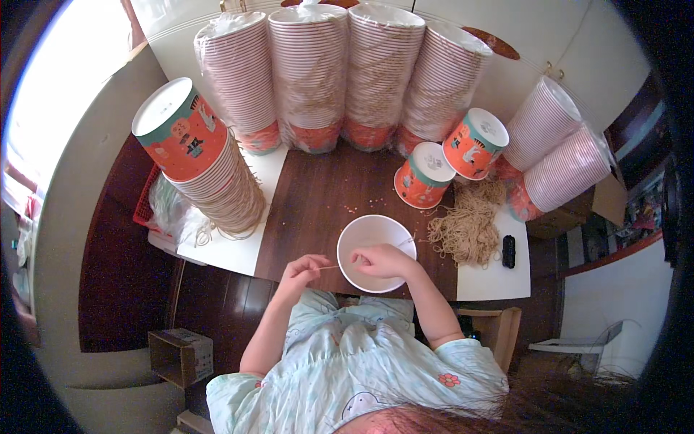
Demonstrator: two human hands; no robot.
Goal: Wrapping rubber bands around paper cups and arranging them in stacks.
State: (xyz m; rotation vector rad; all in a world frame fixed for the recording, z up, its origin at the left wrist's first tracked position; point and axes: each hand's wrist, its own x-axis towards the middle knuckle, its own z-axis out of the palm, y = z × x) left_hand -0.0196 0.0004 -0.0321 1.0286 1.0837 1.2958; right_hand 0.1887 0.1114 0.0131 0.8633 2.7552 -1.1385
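An open white paper bucket [376,226] stands upright at the table's front edge, close to my body. My left hand [307,268] is just left of it, thumb and fingers pinched on a thin beige cord [329,268]. That cord runs from the fingertips to the bucket's left rim. My right hand [381,261] reaches over the bucket's opening with its fingers curled closed inside; what they hold is hidden. A loose heap of beige cord [466,228] lies on the table to the right of the bucket.
Tall wrapped stacks of buckets [307,76] line the back. Two upturned orange buckets [421,181] stand at the right rear. More stacks [567,173] lean farther right. A cord-draped bucket stack [217,181] is at left. A small black object [509,252] lies beside the heap.
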